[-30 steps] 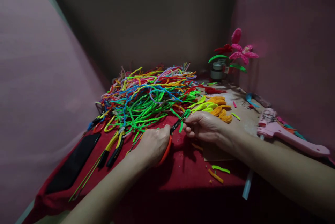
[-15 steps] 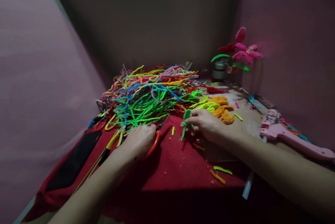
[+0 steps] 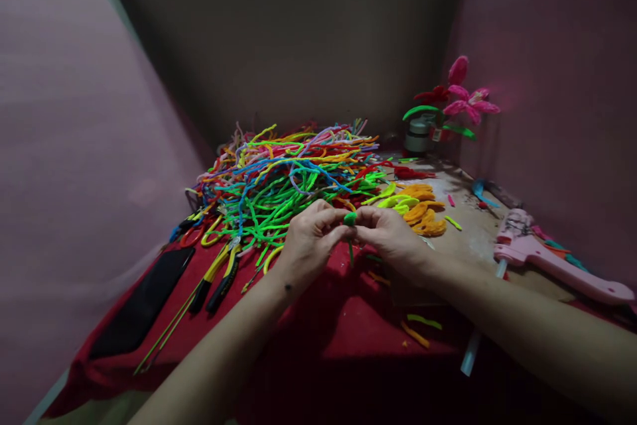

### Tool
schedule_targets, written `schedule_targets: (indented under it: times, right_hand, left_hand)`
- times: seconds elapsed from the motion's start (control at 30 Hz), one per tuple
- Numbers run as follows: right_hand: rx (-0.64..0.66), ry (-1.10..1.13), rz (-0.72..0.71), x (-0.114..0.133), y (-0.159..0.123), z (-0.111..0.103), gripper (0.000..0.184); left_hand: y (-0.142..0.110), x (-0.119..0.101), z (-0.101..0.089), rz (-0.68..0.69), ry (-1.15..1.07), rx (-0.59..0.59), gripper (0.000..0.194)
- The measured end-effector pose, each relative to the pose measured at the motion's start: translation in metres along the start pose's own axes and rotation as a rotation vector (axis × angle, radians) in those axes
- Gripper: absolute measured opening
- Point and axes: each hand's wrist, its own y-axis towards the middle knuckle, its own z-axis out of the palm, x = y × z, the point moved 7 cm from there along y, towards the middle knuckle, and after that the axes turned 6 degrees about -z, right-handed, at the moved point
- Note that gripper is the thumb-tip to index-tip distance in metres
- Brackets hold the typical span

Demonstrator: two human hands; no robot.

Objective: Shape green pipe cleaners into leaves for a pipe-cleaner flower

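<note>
Between my two hands is a small green pipe-cleaner leaf (image 3: 350, 219), its thin tail hanging down over the red cloth (image 3: 323, 332). My left hand (image 3: 312, 234) pinches it from the left, thumb and forefinger closed. From the other side my right hand (image 3: 391, 234) grips it the same way, so the fingertips nearly meet and cover part of it. Behind my left hand spreads a large heap of coloured pipe cleaners (image 3: 279, 193), green ones in front. Part of a yellow handle (image 3: 272, 258) shows beside my left wrist. Orange looped petals (image 3: 426, 213) and yellow-green ones (image 3: 398, 202) lie just beyond my right hand.
Yellow-and-black pliers (image 3: 225, 278) and a black phone (image 3: 144, 302) lie at the left. On the right rests a pink glue gun (image 3: 557, 259) with a clear glue stick (image 3: 472, 353). Pink pipe-cleaner flowers (image 3: 470, 101) stand at the back right. Cut scraps (image 3: 423, 322) lie near the front edge.
My left hand has let go of the orange-handled scissors, now out of sight, and moved right to pinch the green leaf. My right hand still holds it.
</note>
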Motion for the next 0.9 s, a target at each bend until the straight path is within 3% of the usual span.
schedule_targets:
  times: [0.23, 0.47, 0.67, 0.77, 0.9]
  right_hand:
    - [0.084, 0.134, 0.128, -0.007, -0.003, 0.002, 0.021]
    - [0.053, 0.217, 0.105, -0.007, -0.001, 0.000, 0.020]
    - [0.034, 0.124, 0.079, -0.013, 0.002, -0.001, 0.017]
    - [0.179, -0.001, 0.143, -0.018, -0.001, 0.007, 0.014]
    - [0.614, -0.065, 0.114, -0.010, -0.017, 0.032, 0.014]
  left_hand:
    - [0.005, -0.001, 0.008, -0.025, -0.191, -0.070, 0.008]
    - [-0.002, -0.018, 0.005, 0.183, 0.039, -0.210, 0.009]
    - [0.014, -0.013, 0.005, 0.048, -0.084, -0.119, 0.011]
    - [0.033, -0.010, 0.001, -0.069, -0.237, -0.100, 0.013]
    - [0.059, -0.002, 0.026, -0.162, -0.304, 0.124, 0.017]
